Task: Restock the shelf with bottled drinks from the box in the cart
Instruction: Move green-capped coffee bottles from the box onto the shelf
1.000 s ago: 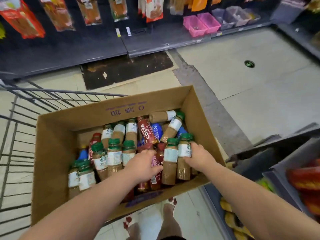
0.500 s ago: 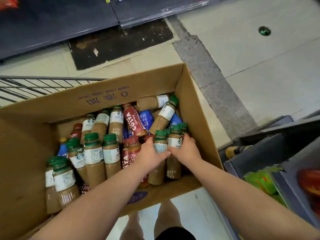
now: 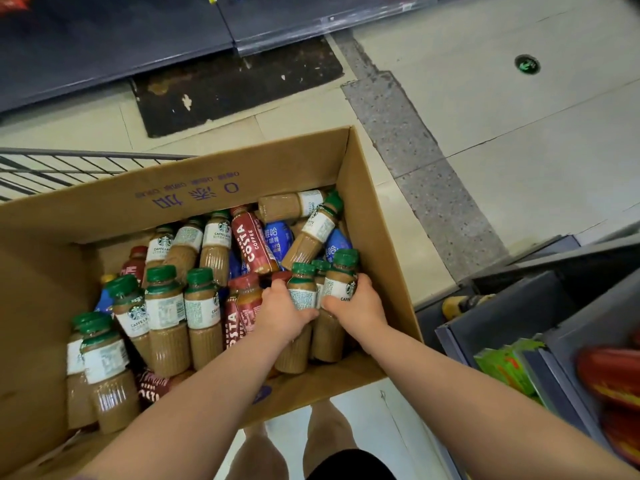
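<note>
An open cardboard box (image 3: 377, 216) sits in a wire cart (image 3: 69, 168) and holds several bottled coffee drinks. Most are tan with green caps; a red Costa bottle (image 3: 251, 242) and blue bottles (image 3: 277, 237) lie among them. At the box's near right corner my left hand (image 3: 282, 313) grips one upright green-capped bottle (image 3: 302, 289). My right hand (image 3: 356, 306) grips the neighbouring green-capped bottle (image 3: 343, 278). The two bottles stand side by side, touching. A third green cap shows between them.
A dark low shelf (image 3: 138, 46) runs along the top, with a worn dark mat (image 3: 235, 88) on the tiled floor before it. At the right stands a grey shelf (image 3: 519, 306) with green and red packets. My legs show below the box.
The view has tilted down and closer to the box. Both hands moved together onto the two upright bottles at the near right corner and closed around them.
</note>
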`<state>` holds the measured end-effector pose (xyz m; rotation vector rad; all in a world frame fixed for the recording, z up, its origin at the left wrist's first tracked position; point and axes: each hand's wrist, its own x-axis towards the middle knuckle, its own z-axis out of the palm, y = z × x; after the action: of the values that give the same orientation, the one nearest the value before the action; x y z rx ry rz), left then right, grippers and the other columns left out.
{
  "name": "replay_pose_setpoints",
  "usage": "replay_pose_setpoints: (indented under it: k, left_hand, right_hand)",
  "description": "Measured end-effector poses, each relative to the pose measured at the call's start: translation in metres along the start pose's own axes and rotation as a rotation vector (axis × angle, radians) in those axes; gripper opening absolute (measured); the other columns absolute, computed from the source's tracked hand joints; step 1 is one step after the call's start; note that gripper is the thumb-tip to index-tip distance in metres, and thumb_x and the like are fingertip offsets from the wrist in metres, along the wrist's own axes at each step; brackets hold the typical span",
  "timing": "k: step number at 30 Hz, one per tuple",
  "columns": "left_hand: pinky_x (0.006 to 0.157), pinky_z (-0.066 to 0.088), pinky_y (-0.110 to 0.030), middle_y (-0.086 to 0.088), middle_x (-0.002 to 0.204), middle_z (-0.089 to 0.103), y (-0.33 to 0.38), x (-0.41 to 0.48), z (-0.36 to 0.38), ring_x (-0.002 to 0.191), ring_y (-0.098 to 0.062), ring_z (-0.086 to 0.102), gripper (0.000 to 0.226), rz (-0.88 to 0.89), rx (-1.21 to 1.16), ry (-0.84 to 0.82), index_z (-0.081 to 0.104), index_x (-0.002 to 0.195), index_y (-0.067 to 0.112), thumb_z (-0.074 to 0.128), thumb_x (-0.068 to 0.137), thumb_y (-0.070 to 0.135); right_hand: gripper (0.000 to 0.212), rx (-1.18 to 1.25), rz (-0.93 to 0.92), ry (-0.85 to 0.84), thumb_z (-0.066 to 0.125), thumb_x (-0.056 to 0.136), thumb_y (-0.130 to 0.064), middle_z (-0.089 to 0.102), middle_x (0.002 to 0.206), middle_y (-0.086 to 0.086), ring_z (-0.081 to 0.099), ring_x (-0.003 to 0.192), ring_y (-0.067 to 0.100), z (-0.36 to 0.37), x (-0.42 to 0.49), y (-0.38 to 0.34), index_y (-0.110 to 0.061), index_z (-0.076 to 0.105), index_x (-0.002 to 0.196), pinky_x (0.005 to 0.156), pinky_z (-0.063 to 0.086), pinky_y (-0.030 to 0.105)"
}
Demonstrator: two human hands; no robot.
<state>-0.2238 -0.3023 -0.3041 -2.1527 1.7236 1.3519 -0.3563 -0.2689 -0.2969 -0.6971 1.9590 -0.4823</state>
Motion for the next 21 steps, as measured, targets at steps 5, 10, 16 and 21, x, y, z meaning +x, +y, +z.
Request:
replay_pose_setpoints:
  k: [5,10,16,21]
  left_hand:
    - [0.088,0.047,-0.037,-0.014,0.123,0.051,-0.007,-0.001,-0.004,0.106,-0.027,0.054,0.072,0.016,-0.098,-0.004,0.039,0.127,0.007,0.079,0.071,0.026]
    - [0.066,0.041,-0.024,-0.001,0.103,0.055,-0.017,-0.016,-0.022,0.081,-0.012,0.051,0.074,0.065,-0.236,0.046,0.039,0.129,0.012,0.080,0.070,0.026]
    - [0.077,0.042,-0.027,-0.002,0.113,0.056,-0.018,-0.036,-0.068,0.092,-0.016,0.053,0.080,0.193,-0.267,0.055,0.034,0.137,0.014,0.078,0.072,0.027]
    - [0.077,0.046,-0.028,-0.004,0.116,0.061,-0.019,-0.061,-0.113,0.093,-0.017,0.059,0.073,0.312,-0.371,0.051,0.039,0.134,0.014,0.077,0.073,0.024]
  right_hand:
    - [0.078,0.012,-0.074,-0.011,0.077,0.071,-0.023,0.050,0.129,0.008,0.056,0.110,0.022,0.000,-0.011,-0.003,-0.016,0.036,0.137,0.091,0.049,0.035]
    - [0.078,-0.015,-0.129,0.000,0.077,0.068,-0.023,0.050,0.128,0.006,0.054,0.111,0.022,-0.003,-0.028,-0.017,-0.019,0.038,0.136,0.095,0.049,0.042]
    - [0.066,-0.030,-0.185,0.108,0.073,0.069,-0.028,0.053,0.119,0.005,0.054,0.105,0.021,-0.011,-0.058,-0.049,-0.020,0.045,0.128,0.084,0.044,0.031]
    - [0.056,0.039,-0.237,0.179,0.072,0.066,-0.029,0.061,0.109,0.000,0.058,0.098,0.018,-0.011,-0.098,-0.076,-0.025,0.048,0.117,0.083,0.047,0.032]
